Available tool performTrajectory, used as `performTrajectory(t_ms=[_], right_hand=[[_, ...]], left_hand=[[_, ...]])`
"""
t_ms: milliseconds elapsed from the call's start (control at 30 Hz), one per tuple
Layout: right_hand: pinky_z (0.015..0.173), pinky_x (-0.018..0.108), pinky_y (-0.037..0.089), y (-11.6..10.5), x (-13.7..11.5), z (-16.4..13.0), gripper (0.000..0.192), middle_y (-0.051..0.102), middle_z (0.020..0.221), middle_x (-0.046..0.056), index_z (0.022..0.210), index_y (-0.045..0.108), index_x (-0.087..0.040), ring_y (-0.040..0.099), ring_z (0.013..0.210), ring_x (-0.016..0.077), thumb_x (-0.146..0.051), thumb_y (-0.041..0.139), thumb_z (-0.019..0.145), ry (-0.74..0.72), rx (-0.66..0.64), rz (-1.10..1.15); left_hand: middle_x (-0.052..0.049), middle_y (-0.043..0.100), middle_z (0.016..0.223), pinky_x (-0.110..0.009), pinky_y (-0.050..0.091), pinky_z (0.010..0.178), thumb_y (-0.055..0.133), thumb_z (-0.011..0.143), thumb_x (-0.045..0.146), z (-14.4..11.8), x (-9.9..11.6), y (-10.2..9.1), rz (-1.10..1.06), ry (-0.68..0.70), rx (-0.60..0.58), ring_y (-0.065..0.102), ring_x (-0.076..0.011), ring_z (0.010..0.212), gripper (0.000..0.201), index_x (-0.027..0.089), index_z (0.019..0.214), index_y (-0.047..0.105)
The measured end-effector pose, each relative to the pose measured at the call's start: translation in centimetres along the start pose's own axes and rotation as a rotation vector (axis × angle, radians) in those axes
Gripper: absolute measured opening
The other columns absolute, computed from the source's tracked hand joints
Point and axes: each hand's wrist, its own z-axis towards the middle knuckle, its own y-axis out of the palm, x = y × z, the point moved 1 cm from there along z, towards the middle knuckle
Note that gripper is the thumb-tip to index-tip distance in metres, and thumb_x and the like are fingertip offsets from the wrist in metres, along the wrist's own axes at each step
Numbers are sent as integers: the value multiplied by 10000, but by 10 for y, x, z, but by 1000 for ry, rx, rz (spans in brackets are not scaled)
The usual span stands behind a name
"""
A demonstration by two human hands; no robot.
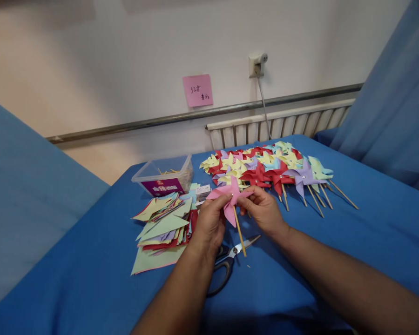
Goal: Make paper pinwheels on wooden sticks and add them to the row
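Observation:
A pink paper pinwheel (234, 191) on a thin wooden stick is held up between both hands. My left hand (209, 221) pinches it near the centre, thumb by the pin. My right hand (263, 209) has its fingers closed on the blade at the right. The stick slants down over the open blades of the scissors (233, 251), whose dark handles are partly behind my left wrist. To the left lies a stack of cut coloured paper (165, 228). Finished-looking pinwheels (258, 170) in red, yellow, purple and green are heaped behind my right hand.
A clear plastic box (165, 174) with thin sticks inside stands at the back left of the blue-covered table (91, 274). Small cards (203, 190) lie beside the paper. Behind are a radiator (282, 121) and a wall rail (143, 122); blue curtains (387, 107) hang at the sides.

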Motion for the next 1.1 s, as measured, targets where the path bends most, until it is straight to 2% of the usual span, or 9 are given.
performTrajectory(t_ms=[67, 167, 267, 367, 633, 833, 1100], right_hand=[[465, 227, 445, -1, -2, 1, 317, 670, 620, -17, 751, 634, -194, 557, 463, 96, -462, 795, 699, -9, 22, -23], [454, 223, 435, -2, -3, 1, 323, 644, 586, -30, 737, 624, -194, 545, 449, 91, -457, 804, 688, -5, 19, -18], [509, 232, 480, -1, 0, 0, 379, 653, 661, -39, 830, 609, -212, 598, 527, 107, -396, 863, 616, 20, -21, 36], [587, 252, 519, 0, 6, -1, 437, 648, 718, -45, 892, 588, -229, 628, 617, 123, -344, 883, 591, 19, -36, 51], [499, 227, 458, -3, 8, 2, 334, 639, 654, -42, 837, 601, -213, 560, 539, 107, -386, 834, 672, -32, 14, 5], [597, 254, 515, 0, 7, 1, 374, 666, 730, -30, 852, 593, -224, 625, 651, 133, -373, 860, 636, -12, -44, 53], [488, 228, 451, 1, 4, 0, 325, 621, 626, -43, 841, 618, -204, 547, 498, 97, -456, 785, 721, 22, -44, 21]], left_hand=[[-64, 718, 685, -232, 497, 611, 794, 601, 165, -1, 0, 1, -19, -16, -27, 629, -133, 597, 170, 78, 735, 734], [-49, 713, 674, -221, 498, 616, 797, 588, 145, 0, -1, 1, -46, -35, -8, 623, -121, 589, 167, 88, 730, 728], [-44, 710, 669, -227, 493, 595, 800, 588, 149, 1, 0, 0, -53, -45, 17, 615, -122, 574, 180, 93, 742, 725], [-56, 718, 689, -236, 498, 612, 805, 580, 142, 1, -1, 0, -63, -51, -17, 632, -136, 603, 196, 88, 750, 725], [-65, 731, 728, -234, 511, 668, 790, 564, 120, -1, -6, 4, -66, -59, -31, 652, -145, 653, 226, 83, 778, 729], [-77, 739, 784, -246, 521, 690, 787, 601, 149, 0, -5, 2, -71, -68, -36, 665, -157, 693, 255, 96, 844, 727], [-46, 703, 683, -248, 491, 585, 772, 593, 161, 0, -5, 4, -45, -39, -39, 613, -136, 572, 204, 93, 778, 720]])
